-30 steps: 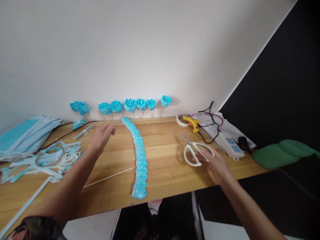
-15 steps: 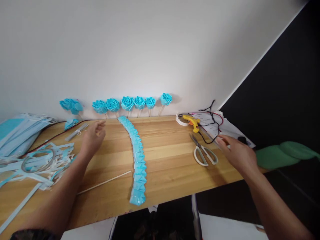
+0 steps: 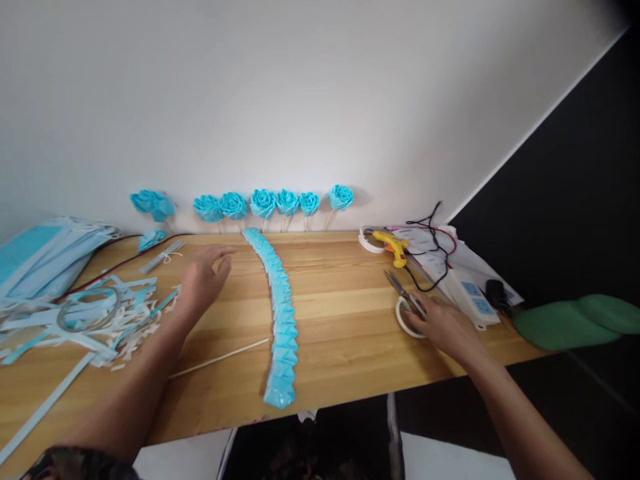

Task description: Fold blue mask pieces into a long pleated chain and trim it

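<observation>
On the right side of the table, my right hand (image 3: 443,327) has its fingers closed on the handles of the scissors (image 3: 401,288). The metal blades point away toward the wall, and one white handle loop is partly covered by my fingers. My left hand (image 3: 205,275) is raised over the left half of the table, holding nothing, thumb and fingers apart. Between the hands, a long strip of pleated blue material (image 3: 283,307) runs from the back to the front edge. A thin wooden stick (image 3: 220,359) lies between my left forearm and the strip.
Several blue flowers on sticks (image 3: 263,203) lean against the wall. Blue face masks (image 3: 45,257) are stacked at left, near cut scraps and a roll of tape (image 3: 90,310). A yellow glue gun (image 3: 393,247), its black cord and a power strip (image 3: 473,297) lie at right.
My right hand has moved left and down from the cord area onto the scissors' handles. The left hand's fingers have stretched out to the right. The view has shifted slightly.
</observation>
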Demonstrator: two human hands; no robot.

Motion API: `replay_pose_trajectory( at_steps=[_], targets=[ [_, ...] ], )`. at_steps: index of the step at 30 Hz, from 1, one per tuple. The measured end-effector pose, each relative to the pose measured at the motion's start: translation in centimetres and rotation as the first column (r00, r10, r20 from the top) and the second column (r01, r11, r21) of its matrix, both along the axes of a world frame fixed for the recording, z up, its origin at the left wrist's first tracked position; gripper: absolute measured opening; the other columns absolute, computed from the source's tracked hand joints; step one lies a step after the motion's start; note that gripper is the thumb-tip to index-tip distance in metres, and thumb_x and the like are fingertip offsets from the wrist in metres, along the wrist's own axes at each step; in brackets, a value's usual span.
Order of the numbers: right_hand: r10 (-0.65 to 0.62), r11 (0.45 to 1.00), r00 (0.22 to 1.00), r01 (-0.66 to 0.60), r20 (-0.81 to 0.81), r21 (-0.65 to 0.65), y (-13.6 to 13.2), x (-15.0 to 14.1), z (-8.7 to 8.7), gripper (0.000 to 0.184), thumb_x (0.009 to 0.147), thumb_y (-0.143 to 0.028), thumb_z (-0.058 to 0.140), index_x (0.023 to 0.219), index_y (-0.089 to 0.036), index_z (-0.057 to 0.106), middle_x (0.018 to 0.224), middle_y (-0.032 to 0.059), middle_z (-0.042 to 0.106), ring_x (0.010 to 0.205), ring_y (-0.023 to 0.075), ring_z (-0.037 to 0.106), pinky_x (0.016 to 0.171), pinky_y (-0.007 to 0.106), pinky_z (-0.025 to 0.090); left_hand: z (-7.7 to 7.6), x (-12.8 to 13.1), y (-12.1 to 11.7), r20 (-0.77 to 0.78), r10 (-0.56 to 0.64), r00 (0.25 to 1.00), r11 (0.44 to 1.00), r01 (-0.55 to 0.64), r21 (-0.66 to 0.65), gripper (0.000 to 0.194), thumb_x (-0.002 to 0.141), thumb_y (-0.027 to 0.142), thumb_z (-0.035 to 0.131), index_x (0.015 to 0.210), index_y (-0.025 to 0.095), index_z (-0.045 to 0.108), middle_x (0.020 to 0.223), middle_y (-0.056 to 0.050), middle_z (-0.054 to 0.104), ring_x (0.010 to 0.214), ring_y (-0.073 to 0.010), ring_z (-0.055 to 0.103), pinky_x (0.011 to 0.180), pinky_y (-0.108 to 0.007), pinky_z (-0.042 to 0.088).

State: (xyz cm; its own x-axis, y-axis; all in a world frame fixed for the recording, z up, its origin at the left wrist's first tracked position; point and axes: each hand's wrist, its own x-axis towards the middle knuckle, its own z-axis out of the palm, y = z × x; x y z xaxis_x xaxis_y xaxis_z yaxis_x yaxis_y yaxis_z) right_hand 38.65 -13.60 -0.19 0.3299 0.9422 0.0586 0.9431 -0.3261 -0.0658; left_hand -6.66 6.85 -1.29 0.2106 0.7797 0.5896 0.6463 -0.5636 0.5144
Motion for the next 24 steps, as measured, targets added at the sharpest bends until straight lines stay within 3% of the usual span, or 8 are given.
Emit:
replay_pose_trajectory(
  at_steps=[2,3,5,8,11,16,20,24],
  targets=[
    [-0.042,0.999,0.960,0.048,-0.275,0.016,0.5,-0.4,0.6,0.044,0.079,-0.046,0.062,0.114,-0.021,0.067,0.084,0.0094,0.072,0.075,0.0264,0.067,0.065,0.035,0.050,0.2,0.4,-0.4,0.026,-0.011,1.000,1.000,0.011,-0.012,0.031,0.087,0.035,0.048,0.098,0.017,0.071,0.103,-0.009,0.074,0.104,-0.0251,0.067,0.099,-0.041,0.051],
    [-0.046,0.997,0.882,0.066,-0.470,0.027,0.9,-1.0,1.1,0.046,0.077,-0.049,0.063,0.114,-0.022,0.066,0.084,0.0081,0.072,0.074,0.0250,0.067,0.064,0.034,0.050,0.3,0.6,-0.6,0.045,-0.020,0.999,0.999,0.021,-0.028,0.031,0.087,0.036,0.049,0.098,0.018,0.071,0.104,-0.009,0.074,0.105,-0.0254,0.067,0.099,-0.042,0.050],
    [0.023,0.994,0.549,0.077,-0.836,0.078,1.7,-3.2,2.0,0.050,0.078,-0.054,0.063,0.117,-0.022,0.063,0.089,0.0075,0.072,0.076,0.0226,0.067,0.063,0.031,0.051,0.7,1.2,-1.2,0.092,-0.059,0.994,0.992,0.068,-0.105,0.032,0.087,0.038,0.052,0.100,0.018,0.072,0.106,-0.010,0.074,0.105,-0.0257,0.067,0.099,-0.042,0.050],
    [0.125,0.992,-0.021,0.025,-0.992,0.125,3.6,-8.0,2.8,0.043,0.079,-0.056,0.065,0.104,-0.021,0.066,0.084,0.0059,0.068,0.069,0.0182,0.063,0.063,0.031,0.051,1.6,2.1,-2.5,0.201,-0.175,0.964,0.924,0.231,-0.305,0.034,0.087,0.042,0.056,0.106,0.018,0.072,0.113,-0.010,0.073,0.104,-0.0248,0.067,0.097,-0.040,0.051],
    [0.076,0.980,-0.312,-0.153,-0.947,0.129,5.6,-12.6,2.5,0.049,0.083,-0.061,0.060,0.104,-0.018,0.069,0.076,0.0062,0.064,0.063,0.0162,0.057,0.062,0.032,0.050,2.5,2.8,-3.8,0.343,-0.287,0.895,0.794,0.422,-0.438,0.038,0.087,0.047,0.060,0.111,0.019,0.071,0.117,-0.010,0.072,0.106,-0.0245,0.066,0.097,-0.038,0.050],
    [0.005,0.902,-0.487,-0.374,-0.873,0.214,8.2,-16.5,1.8,0.070,0.077,-0.073,0.062,0.121,-0.018,0.067,0.074,0.0033,0.059,0.066,0.0166,0.056,0.074,0.038,0.054,2.5,3.3,-4.2,0.558,-0.288,0.778,0.643,0.589,-0.490,0.054,0.086,0.050,0.064,0.130,0.020,0.061,0.118,-0.012,0.069,0.109,-0.0230,0.064,0.097,-0.036,0.048],
    [-0.062,0.827,-0.512,-0.507,-0.857,0.244,9.6,-17.5,1.8,0.076,0.076,-0.076,0.061,0.123,-0.017,0.066,0.082,0.0059,0.062,0.072,0.0181,0.058,0.084,0.044,0.054,1.5,3.5,-3.8,0.725,-0.245,0.644,0.570,0.700,-0.429,0.064,0.081,0.053,0.071,0.135,0.021,0.057,0.113,-0.010,0.067,0.105,-0.0213,0.062,0.095,-0.035,0.046],
    [-0.098,0.765,-0.508,-0.589,-0.856,0.261,10.5,-17.9,1.3,0.074,0.079,-0.075,0.059,0.125,-0.017,0.065,0.083,0.0064,0.062,0.073,0.0180,0.059,0.083,0.043,0.054,1.4,4.0,-4.1,0.842,-0.205,0.499,0.458,0.809,-0.368,0.053,0.075,0.050,0.079,0.116,0.020,0.066,0.106,-0.008,0.068,0.098,-0.0192,0.063,0.092,-0.034,0.046]
  ],
)
